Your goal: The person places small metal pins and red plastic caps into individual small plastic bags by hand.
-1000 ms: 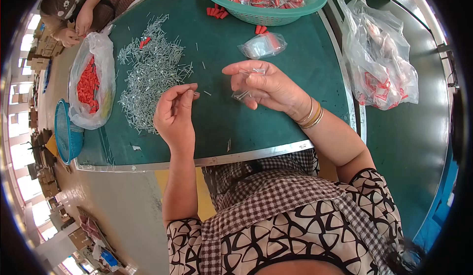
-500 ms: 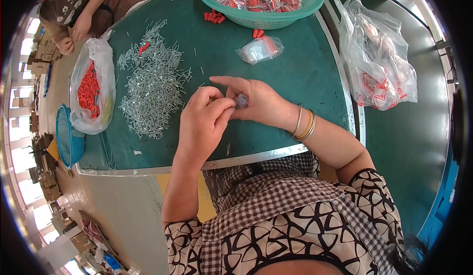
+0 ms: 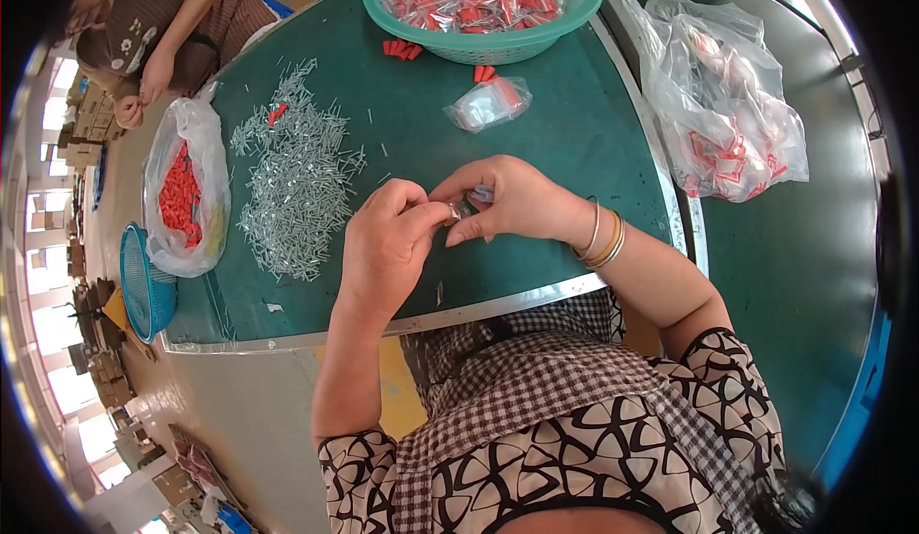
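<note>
My left hand [image 3: 388, 237] and my right hand [image 3: 517, 199] meet over the green table, left of the middle of my body. Between their fingertips is a small clear plastic bag [image 3: 464, 209], partly hidden by the fingers; its contents are too small to make out. Both hands are closed on it. To the left lies a large pile of metal screws [image 3: 297, 189], with a few red plugs [image 3: 277, 114] on top. Beyond my hands, a clear bag packet [image 3: 488, 105] lies flat beside two red plugs [image 3: 484, 74].
A green basket [image 3: 483, 46] of red packets stands at the far edge. Red plugs fill a white bag [image 3: 215, 204] at left, beside a blue basket [image 3: 148, 285]. A plastic bag [image 3: 728, 103] lies right. A person [image 3: 158, 36] sits at the upper left.
My right hand's index finger has curled in toward my left fingertips, where it was stretched out before. The small bag has shifted between the fingers. The whole view has moved slightly.
</note>
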{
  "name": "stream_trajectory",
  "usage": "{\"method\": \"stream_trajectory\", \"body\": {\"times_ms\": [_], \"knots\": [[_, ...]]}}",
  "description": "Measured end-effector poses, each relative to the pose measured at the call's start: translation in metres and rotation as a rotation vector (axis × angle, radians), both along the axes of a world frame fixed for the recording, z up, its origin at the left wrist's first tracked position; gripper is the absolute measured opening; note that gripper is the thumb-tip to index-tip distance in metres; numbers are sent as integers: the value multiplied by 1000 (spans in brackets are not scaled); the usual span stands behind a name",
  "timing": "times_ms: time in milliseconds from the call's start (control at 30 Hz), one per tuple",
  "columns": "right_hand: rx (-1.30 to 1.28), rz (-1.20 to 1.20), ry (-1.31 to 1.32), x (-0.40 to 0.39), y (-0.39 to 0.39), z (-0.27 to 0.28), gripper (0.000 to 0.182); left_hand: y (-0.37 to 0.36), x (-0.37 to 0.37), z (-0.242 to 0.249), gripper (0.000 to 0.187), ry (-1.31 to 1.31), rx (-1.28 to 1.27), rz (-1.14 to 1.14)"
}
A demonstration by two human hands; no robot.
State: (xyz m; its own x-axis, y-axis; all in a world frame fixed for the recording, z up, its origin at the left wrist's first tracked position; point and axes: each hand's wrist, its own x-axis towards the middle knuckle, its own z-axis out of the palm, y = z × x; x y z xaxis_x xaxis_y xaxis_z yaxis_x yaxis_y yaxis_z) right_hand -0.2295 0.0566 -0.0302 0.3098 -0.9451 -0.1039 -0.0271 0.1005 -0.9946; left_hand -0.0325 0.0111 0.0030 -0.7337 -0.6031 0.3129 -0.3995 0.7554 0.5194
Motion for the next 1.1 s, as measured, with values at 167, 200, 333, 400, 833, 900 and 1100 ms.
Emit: {"method": "stream_trajectory", "body": {"times_ms": [167, 200, 333, 400, 833, 900, 1100], "knots": [[65, -3, -124, -7, -4, -5, 46, -5, -8, 4, 21, -18, 28, -9], [66, 0, -122, -9, -5, -4, 45, -6, -9, 5, 22, -21, 35, -10], [82, 0, -203, -12, -8, -8, 43, -8, -13, 8, 23, -17, 63, 2], [82, -5, -234, -14, -8, -9, 42, -10, -14, 8, 24, -8, 49, -14], [-175, -185, 10, -13, -3, 2, 39, -27, -30, 4, 12, 244, 283, 229], [-230, -172, 34, -11, -3, 0, 40, -53, -51, -3, 10, 207, 323, 315], [-475, -165, 72, -8, -3, -11, 39, -92, -132, -34, 27, -63, 138, 345]]}}
